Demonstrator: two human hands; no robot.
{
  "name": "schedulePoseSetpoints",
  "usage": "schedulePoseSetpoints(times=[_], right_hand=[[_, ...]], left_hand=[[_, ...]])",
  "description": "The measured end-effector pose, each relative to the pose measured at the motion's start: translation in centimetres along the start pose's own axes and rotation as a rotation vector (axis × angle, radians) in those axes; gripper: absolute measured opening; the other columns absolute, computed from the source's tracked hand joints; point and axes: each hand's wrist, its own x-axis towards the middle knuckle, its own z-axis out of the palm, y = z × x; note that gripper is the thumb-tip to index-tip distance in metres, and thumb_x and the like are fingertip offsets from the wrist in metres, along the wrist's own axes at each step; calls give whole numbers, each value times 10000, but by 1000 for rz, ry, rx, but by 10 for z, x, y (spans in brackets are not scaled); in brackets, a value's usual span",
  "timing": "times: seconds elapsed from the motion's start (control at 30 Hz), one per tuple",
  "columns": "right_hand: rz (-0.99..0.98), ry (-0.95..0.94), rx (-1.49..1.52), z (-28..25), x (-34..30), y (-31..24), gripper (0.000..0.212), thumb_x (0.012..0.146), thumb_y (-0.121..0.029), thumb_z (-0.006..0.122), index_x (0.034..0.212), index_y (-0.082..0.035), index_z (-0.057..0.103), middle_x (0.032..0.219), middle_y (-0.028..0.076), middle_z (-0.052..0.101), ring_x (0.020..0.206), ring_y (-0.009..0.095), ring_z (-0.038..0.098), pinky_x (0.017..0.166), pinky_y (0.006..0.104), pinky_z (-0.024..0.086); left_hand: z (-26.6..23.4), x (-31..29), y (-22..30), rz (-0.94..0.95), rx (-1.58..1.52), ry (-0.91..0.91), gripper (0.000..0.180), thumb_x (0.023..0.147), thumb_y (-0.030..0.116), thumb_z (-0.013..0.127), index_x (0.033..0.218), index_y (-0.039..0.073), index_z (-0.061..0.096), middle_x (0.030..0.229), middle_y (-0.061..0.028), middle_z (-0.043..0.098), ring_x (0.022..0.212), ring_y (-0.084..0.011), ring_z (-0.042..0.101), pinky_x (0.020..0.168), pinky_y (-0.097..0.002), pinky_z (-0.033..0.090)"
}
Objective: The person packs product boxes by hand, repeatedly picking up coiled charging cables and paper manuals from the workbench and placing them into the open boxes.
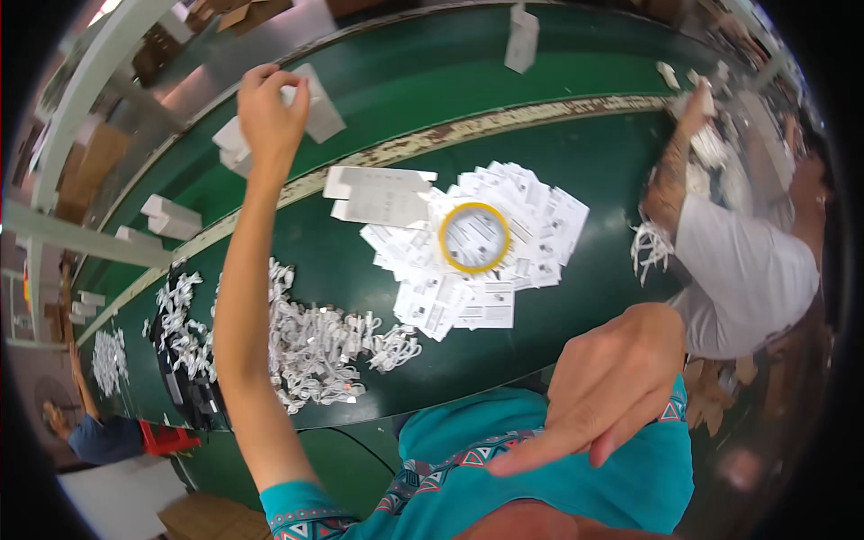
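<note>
While the left hand (270,112) reaches far out and clamps on a white box (310,108) above the green desk (558,297), the right hand (612,387) hangs empty, fingers loosely curled, near the leaflets (504,243) and tape roll (474,238).

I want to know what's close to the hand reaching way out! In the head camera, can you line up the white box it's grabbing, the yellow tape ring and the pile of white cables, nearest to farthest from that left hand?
1. White box: in the left hand, on the far belt.
2. Yellow tape ring: right of the hand, on the leaflets.
3. Pile of white cables: lowest, beside the forearm.
</note>
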Motion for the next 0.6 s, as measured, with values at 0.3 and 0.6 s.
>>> schedulePoseSetpoints(times=[0.3, 0.6], right_hand=[[-290, 86, -252, 16, -38, 14, 249, 992, -44, 591, 1162, 101, 700, 958, 207, 721, 727, 296, 676, 610, 370, 550], [636, 1093, -810, -100, -111, 149, 186, 861, -185, 786, 898, -5, 759, 762, 65, 683, 679, 132, 570, 609, 297, 453]], left_hand=[[-123, -169, 212, 500, -630, -212, 154, 744, 73, 826, 784, 46, 680, 519, 45, 381, 414, -120, 361, 394, -301, 252], [-98, -256, 272, 621, -919, -543, 142, 828, 104, 754, 905, 14, 675, 602, 7, 439, 519, -146, 468, 468, -315, 332]])
